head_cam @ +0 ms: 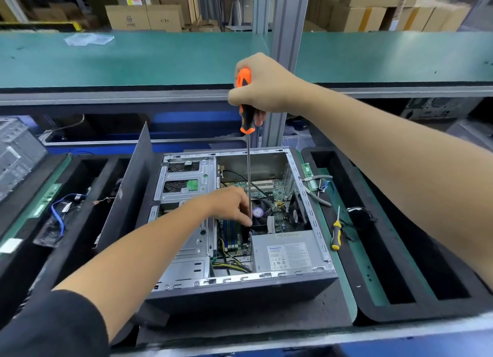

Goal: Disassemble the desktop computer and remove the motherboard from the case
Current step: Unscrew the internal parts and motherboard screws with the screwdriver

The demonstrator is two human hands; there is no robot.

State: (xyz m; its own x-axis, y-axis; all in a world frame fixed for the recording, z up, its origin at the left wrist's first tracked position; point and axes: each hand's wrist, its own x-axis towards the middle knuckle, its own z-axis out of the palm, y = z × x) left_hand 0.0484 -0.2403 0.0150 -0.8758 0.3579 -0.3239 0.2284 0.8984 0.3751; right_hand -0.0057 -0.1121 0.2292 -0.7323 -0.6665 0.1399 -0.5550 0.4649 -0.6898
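The open desktop case (pixel 240 290) lies on its side on the bench. Inside it I see the green motherboard (pixel 266 188), a CPU fan with a purple label (pixel 258 212), a grey power supply (pixel 285 252) and silver drive cages (pixel 186 180). My right hand (pixel 262 86) grips the orange-and-black handle of a long screwdriver (pixel 246 100), held upright above the case. Its thin shaft (pixel 249 170) runs down to the fan's edge. My left hand (pixel 232 203) reaches into the case and pinches the shaft near its tip.
The removed side panel (pixel 128 194) leans against the case's left side. A small yellow screwdriver (pixel 336 231) and grey-handled pliers (pixel 317 188) lie to the right. Black foam trays (pixel 416 284) flank the case; the left one (pixel 88 210) holds cables and parts. A green shelf (pixel 133 60) spans behind.
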